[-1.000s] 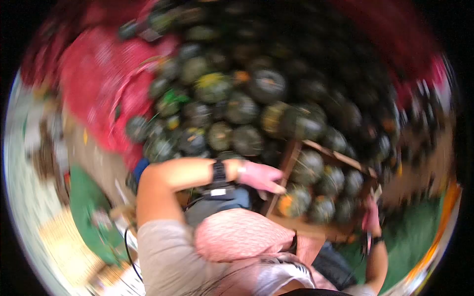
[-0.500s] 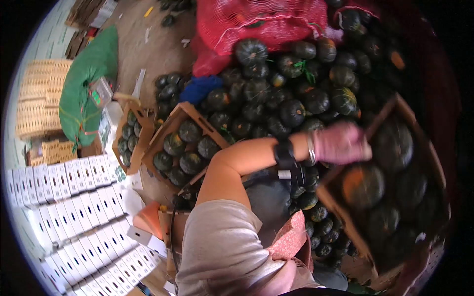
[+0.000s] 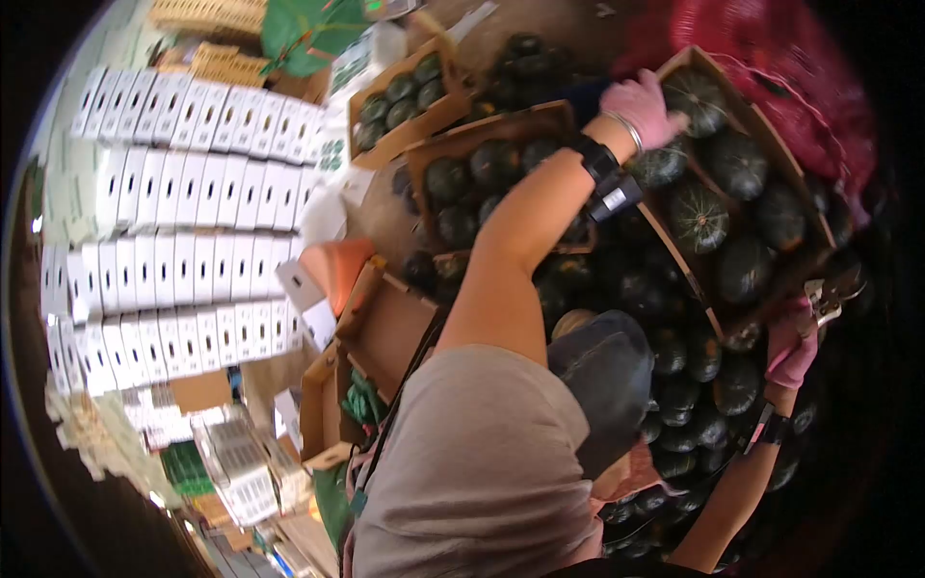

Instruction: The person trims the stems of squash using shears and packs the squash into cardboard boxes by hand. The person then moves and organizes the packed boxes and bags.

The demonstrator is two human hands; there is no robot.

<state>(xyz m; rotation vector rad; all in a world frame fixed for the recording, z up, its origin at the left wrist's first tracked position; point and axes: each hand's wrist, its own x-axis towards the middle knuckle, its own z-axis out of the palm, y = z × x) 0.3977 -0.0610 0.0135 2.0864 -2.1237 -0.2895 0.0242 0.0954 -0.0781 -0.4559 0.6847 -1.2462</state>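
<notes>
A cardboard box [image 3: 780, 144] of dark green kabocha squash [image 3: 699, 217] lies tilted on the squash pile at the upper right. My left hand [image 3: 638, 108], in a pink glove, is at its left wall, fingers curled over the rim beside a squash. Exactly where the fingertips press is hidden. Below the box's lower right corner is my right hand [image 3: 793, 345], also gloved in pink. It is closed around a metal tool that looks like pruning shears [image 3: 824, 301], close to the box's lower end.
Two more squash-filled boxes, a middle one [image 3: 416, 178] and a smaller one [image 3: 361, 149], stand to the left. Loose squash [image 3: 679, 395] surround my leg. A red mesh sack [image 3: 780, 58] lies behind the box. White cartons [image 3: 193, 275] are stacked at far left, near an open cardboard box [image 3: 385, 323].
The view has swung, so the stacked cartons and boxes sit further right. My left hand, blurred earlier beside the box, is now at its rim. My right hand with the metal tool has come into view.
</notes>
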